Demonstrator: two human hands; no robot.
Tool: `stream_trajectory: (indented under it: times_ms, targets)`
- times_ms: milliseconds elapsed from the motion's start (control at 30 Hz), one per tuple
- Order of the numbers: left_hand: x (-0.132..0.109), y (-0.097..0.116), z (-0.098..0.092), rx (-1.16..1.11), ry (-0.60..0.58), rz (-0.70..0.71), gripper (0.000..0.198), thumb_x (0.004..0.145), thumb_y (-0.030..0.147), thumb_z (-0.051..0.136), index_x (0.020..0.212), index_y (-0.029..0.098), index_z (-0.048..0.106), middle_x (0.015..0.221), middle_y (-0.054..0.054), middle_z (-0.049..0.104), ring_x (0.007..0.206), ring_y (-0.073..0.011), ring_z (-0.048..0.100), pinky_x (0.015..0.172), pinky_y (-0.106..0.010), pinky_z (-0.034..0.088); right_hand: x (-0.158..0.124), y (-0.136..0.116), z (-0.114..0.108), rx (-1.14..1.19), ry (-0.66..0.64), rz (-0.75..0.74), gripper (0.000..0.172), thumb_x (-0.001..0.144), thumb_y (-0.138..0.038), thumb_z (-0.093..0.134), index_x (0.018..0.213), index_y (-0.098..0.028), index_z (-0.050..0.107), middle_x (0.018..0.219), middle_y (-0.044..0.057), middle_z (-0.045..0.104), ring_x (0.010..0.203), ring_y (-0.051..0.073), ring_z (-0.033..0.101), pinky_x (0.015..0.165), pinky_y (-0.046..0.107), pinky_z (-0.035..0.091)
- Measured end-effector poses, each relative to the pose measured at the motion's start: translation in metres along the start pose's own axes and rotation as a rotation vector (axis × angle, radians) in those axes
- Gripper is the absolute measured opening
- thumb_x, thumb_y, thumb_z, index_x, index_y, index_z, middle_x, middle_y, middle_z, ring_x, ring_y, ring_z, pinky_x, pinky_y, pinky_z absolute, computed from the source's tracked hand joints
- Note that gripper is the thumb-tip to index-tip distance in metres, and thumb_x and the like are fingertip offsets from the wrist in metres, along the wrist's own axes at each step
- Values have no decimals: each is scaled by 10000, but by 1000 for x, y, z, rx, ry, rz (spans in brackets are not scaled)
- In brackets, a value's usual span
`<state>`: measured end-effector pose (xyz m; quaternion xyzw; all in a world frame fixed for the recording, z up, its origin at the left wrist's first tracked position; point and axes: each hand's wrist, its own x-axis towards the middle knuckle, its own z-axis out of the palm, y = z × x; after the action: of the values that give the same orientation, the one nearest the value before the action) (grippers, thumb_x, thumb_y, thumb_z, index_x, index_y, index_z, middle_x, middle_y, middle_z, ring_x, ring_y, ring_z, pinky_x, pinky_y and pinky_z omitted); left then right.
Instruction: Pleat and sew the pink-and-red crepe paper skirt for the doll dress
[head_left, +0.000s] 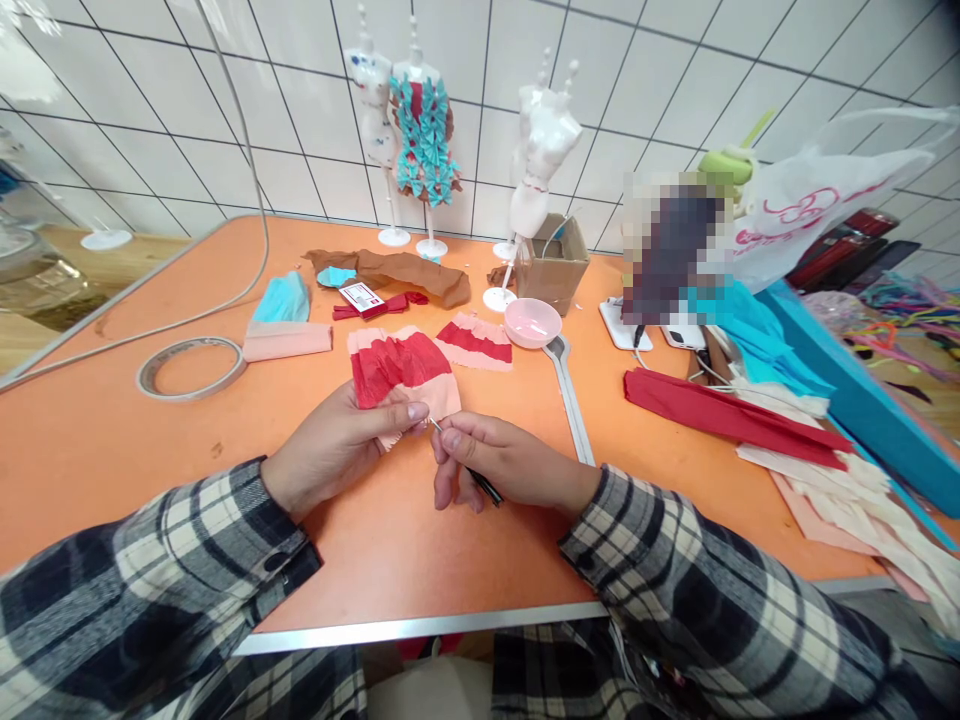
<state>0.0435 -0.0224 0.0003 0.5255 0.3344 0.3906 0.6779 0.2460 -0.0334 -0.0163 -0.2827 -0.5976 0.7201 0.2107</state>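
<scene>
My left hand (337,435) pinches the lower edge of a crinkled crepe paper piece (401,365), pale pink with a broad red band. Between the fingers of my right hand (491,455) is a slim tool with a metal tip and black handle (484,487); its exact kind is partly hidden by the fingers. The metal tip points at the paper's lower edge, close to my left thumb. Just behind, a second pink-and-red paper piece (480,343) lies flat on the table. A pink bowl (533,324) stands to its right.
White mini dress forms (547,130) stand at the back, one wearing turquoise bows (426,130). Around lie a tape roll (191,368), brown paper (390,272), a small cardboard box (553,262), a grey strip-like tool (571,400), folded red paper (731,415) and a cable (262,240).
</scene>
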Motion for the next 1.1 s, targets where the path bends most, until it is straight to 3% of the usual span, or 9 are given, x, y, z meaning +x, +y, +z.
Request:
stream_trajectory:
  times_ms: [167, 367, 467, 700, 1100]
  targets:
    - [0, -1, -1, -22, 18, -5, 209, 804, 294, 795, 716, 123, 713, 698, -47, 707, 676, -180, 650, 700, -303, 537, 0, 1, -1, -1, -13, -2, 269, 1064, -382, 390, 874, -203, 455, 726, 1, 690, 461, 69, 539, 461, 173, 441]
    - [0, -4, -6, -173, 204, 22, 192, 707, 212, 878, 720, 122, 708, 669, -8, 680, 645, -120, 607, 646, -217, 510, -3, -1, 0, -3, 12, 17, 313, 1056, -483, 399, 933, -204, 467, 779, 27, 717, 492, 86, 560, 451, 188, 431]
    - [1, -3, -6, -205, 162, 30, 157, 730, 188, 861, 721, 117, 721, 666, -13, 685, 642, -118, 614, 643, -214, 514, -5, -2, 1, 18, 33, 14, 356, 1042, -558, 396, 976, -213, 453, 862, 53, 746, 519, 97, 590, 456, 199, 431]
    - [-1, -2, -1, -202, -119, 13, 214, 899, 179, 700, 695, 115, 724, 630, -34, 680, 623, -155, 642, 637, -269, 535, -3, 0, 0, 13, 12, -6, 437, 998, -656, 419, 984, -219, 445, 922, 74, 764, 529, 100, 603, 466, 207, 422]
    - [1, 0, 0, -60, -42, 50, 181, 836, 254, 762, 712, 126, 736, 673, -47, 711, 644, -174, 669, 685, -287, 535, -1, 1, 0, 16, -6, -25, 431, 1003, -646, 420, 945, -219, 427, 888, 58, 755, 513, 92, 590, 463, 205, 415]
